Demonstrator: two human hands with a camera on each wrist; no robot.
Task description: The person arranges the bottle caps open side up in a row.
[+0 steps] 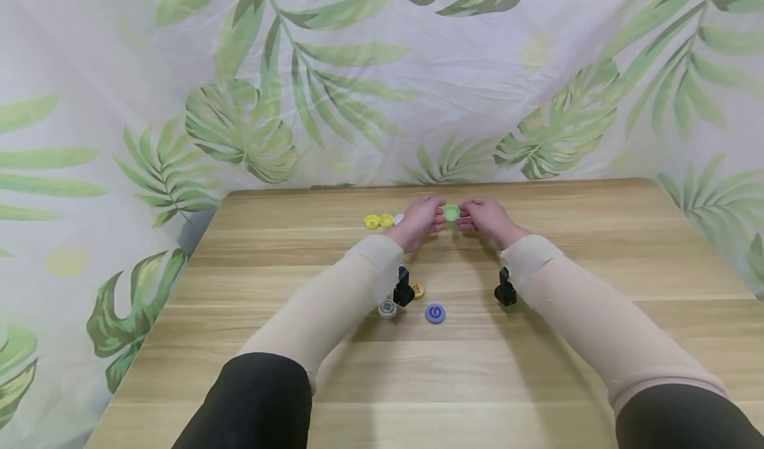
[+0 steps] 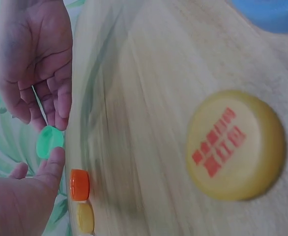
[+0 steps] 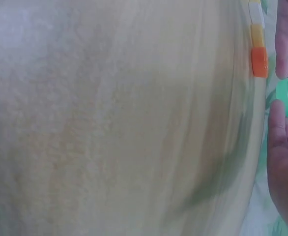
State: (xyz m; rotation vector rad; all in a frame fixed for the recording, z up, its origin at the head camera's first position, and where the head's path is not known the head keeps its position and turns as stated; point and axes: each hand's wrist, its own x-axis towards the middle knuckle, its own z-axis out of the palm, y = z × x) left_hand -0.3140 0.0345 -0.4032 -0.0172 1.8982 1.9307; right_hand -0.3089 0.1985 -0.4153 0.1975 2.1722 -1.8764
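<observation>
Between my two hands, above the far part of the table, is a green bottle cap (image 1: 451, 213), its hollow side showing in the head view. My left hand (image 1: 422, 220) pinches its left edge; in the left wrist view the thumb (image 2: 55, 160) lies against the rim. The opposite edge is held by my right hand (image 1: 488, 220), whose thumb (image 3: 277, 110) touches the cap in the right wrist view. An orange cap (image 2: 79, 185) and a yellow-orange cap (image 2: 85, 218) stand on the table just below the hands. The left hand covers them in the head view.
Two yellow caps (image 1: 379, 221) and a white cap (image 1: 398, 219) continue the row leftward. Nearer lie a blue cap (image 1: 435, 314), a grey-white cap (image 1: 387, 309) and a yellow cap with red print (image 2: 227, 147). A leaf-patterned cloth (image 1: 358, 104) hangs behind the wooden table (image 1: 465, 383).
</observation>
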